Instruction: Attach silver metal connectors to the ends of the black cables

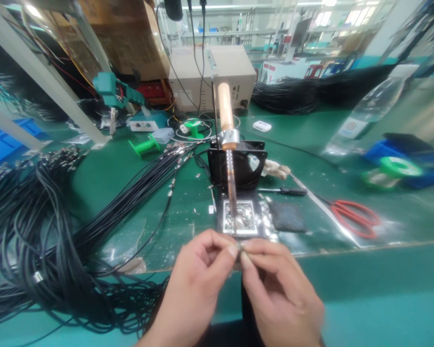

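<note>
Pinches a small piece [240, 246] between thumb and fingertips of the left hand [198, 284], and meets it from the other side with pinched fingertips of the right hand [282, 289]; holds it at the near edge of the green tabletop [180, 241], mostly hidden by the fingers, too small to identify; sits just below the narrow end of the upright soldering iron [225, 111], with contact impossible to tell; has just beyond the fingertips a white-rimmed tray [224, 217] of small metal bits, with more bits scattered along its right side; leads next to a black pad [288, 217], then to a screwdriver [292, 191] behind it and a black fan [213, 166] behind the tray; leaves a strip of green surface between pad and red-handled scissors [357, 219], lying near the front edge; opens wider on the left, as far as the black cables [58, 231], spilling over that edge; reaches back to a green spool [144, 146] and a beige box [213, 72]; ends on the far right with a clear bottle [374, 111].
</note>
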Demonstrator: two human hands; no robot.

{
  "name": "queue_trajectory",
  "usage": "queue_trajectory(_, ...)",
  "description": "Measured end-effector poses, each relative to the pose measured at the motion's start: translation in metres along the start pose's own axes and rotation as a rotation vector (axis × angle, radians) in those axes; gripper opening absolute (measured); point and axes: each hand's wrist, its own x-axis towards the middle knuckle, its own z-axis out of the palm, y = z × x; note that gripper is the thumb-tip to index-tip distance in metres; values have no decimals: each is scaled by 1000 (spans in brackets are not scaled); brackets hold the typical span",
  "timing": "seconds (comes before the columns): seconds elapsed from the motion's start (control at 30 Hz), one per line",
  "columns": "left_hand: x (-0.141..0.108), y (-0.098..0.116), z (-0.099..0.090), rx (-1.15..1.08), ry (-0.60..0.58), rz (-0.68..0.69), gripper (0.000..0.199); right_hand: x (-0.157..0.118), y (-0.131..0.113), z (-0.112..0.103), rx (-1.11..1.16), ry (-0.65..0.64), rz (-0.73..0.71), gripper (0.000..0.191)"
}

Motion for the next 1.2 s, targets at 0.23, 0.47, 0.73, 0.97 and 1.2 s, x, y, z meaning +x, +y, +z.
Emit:
queue_trajectory(0.23, -20, 1, -4, -24, -47, -83, 24, 0, -14, -16, 63, -76, 235, 15)
queue_trajectory(0.47, -38, -5, -5, -2, -105, -30, 20, -15, -25, -25, 66, -236, 327, 12)
queue_trajectory(0.73, -52, -10, -10, 19, -122, -18, 20, -22, -28, -25, 102, -212, 273, 10)
queue_trajectory(0.97, -58, -13, -9, -22, -142, -73, 24, -22, -30, -25, 158, -204, 252, 13)
queue_trajectory(1.2, -61, -9, -6, 13, -115, -54, 23, -30, -29, -24, 227, -200, 320, 14)
